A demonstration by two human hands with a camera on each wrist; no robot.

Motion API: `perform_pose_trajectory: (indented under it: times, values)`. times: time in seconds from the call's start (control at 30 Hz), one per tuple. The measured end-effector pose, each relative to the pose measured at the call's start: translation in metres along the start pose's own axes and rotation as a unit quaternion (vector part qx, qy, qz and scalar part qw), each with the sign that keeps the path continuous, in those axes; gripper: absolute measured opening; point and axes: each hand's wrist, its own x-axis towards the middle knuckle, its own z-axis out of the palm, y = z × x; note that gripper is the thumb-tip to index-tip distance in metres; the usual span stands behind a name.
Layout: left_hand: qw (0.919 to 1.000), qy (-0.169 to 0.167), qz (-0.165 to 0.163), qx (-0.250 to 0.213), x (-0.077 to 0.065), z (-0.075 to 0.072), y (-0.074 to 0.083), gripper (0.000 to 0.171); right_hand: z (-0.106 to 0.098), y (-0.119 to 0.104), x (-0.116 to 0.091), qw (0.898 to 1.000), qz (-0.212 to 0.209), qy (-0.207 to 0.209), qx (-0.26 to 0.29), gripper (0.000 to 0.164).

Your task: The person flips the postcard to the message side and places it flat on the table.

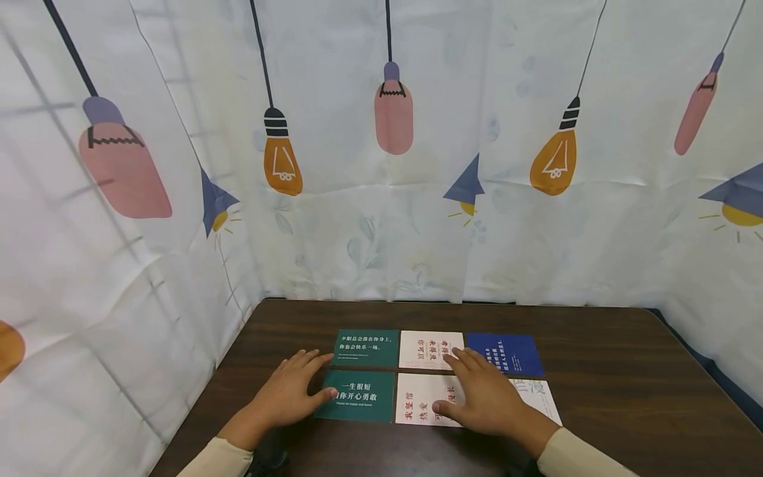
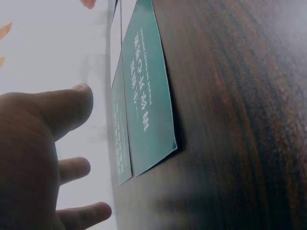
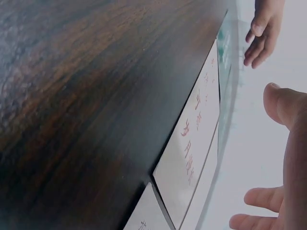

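Cards printed with lettering lie flat in two rows of three. The far row runs from a green card (image 1: 366,339) through a white card with red characters (image 1: 411,351) to a blue card (image 1: 524,351). In the near row are another green card (image 1: 369,411), a white card with red lettering (image 1: 411,387) and a whitish card (image 1: 539,397) partly covered by my right hand (image 1: 485,401). That hand hovers over the middle and right cards, fingers spread. My left hand (image 1: 285,394) hovers with extended fingers at the green cards' left edge. Neither holds anything.
The cards lie on a dark brown wooden table (image 1: 626,371). A white curtain (image 1: 334,252) printed with lamps hangs behind it and along the left side. Dark wood shows on both sides of the cards and in front of them.
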Motion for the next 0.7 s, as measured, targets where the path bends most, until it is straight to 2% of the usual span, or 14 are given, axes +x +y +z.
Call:
perform_pose_trajectory:
  times: [0.7]
  values:
    - [0.9999,-0.009,-0.006,-0.013,0.002,0.006,-0.007,0.069,0.011,-0.013,0.009,1.0,-0.025,-0.001,0.019,0.092]
